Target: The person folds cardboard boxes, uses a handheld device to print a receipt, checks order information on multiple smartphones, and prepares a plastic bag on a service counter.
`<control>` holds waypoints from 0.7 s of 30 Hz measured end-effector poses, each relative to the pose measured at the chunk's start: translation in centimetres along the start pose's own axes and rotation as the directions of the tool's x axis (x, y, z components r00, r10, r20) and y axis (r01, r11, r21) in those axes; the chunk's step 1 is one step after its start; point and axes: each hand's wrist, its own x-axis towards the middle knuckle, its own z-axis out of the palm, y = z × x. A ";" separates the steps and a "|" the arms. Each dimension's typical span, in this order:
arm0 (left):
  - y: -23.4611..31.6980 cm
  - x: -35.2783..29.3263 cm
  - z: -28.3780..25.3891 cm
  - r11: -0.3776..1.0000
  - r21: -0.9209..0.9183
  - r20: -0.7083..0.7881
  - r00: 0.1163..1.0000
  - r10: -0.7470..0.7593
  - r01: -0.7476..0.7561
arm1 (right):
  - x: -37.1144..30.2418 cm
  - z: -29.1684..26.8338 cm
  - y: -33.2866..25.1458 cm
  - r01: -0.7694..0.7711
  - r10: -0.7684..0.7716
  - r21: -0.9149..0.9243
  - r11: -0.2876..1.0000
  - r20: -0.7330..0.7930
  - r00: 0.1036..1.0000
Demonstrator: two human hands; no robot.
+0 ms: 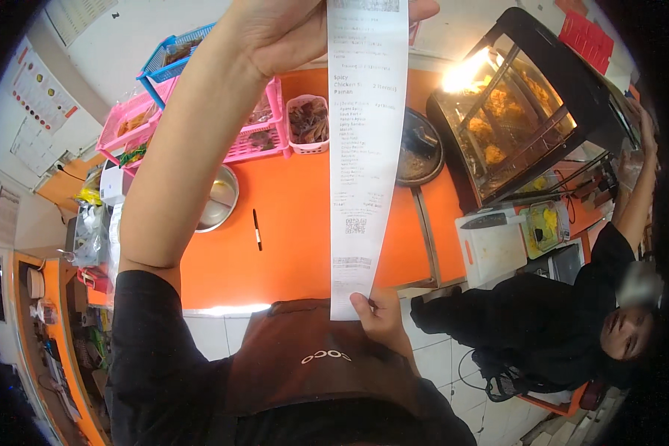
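Observation:
A long white printed receipt (360,171) hangs stretched upright in front of me, above an orange table. My left hand (290,37) is raised at the top edge and closed on its upper end; the fingers pass behind the paper, and one fingertip shows on its far side. My right hand (383,320) pinches the lower end near my dark brown apron (305,364), with the thumb on the front of the paper. The receipt hides part of the table and the left edge of a dark round pan (425,152).
On the orange table (290,256) lie a black pen (257,229) and a metal bowl (223,201). Pink baskets (275,111) stand behind. A lit glass warmer (524,104) holds fried food. A knife (490,221) rests on a white board (490,256); a co-worker (528,327) stands right.

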 end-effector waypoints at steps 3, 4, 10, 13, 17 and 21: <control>0.8 -0.8 -0.2 1.000 -0.007 0.001 1.000 0.008 -0.008 | -0.1 1.0 0.1 -0.011 0.011 0.029 1.000 -0.004 1.000; 1.1 -1.1 -0.3 1.000 -0.010 0.003 1.000 0.012 -0.012 | -0.1 1.2 0.0 -0.010 0.010 0.025 1.000 0.000 1.000; 2.3 -2.5 -0.9 0.997 0.037 0.053 0.996 0.070 -0.072 | -0.2 2.3 0.2 -0.075 0.075 0.004 0.997 0.015 0.997; 2.8 -3.0 -1.6 0.990 -0.132 0.121 0.991 0.065 -0.049 | 0.2 3.2 -0.1 0.057 -0.057 -0.044 0.997 -0.001 0.998; 3.2 -3.5 -1.6 0.997 0.053 0.017 0.999 0.047 -0.048 | 0.0 4.0 0.0 0.000 0.000 -0.012 1.000 0.009 1.000; 3.6 -4.6 -0.6 0.997 0.072 -0.070 0.997 0.016 -0.011 | 0.0 4.9 -0.2 0.016 -0.016 -0.010 1.000 0.022 1.000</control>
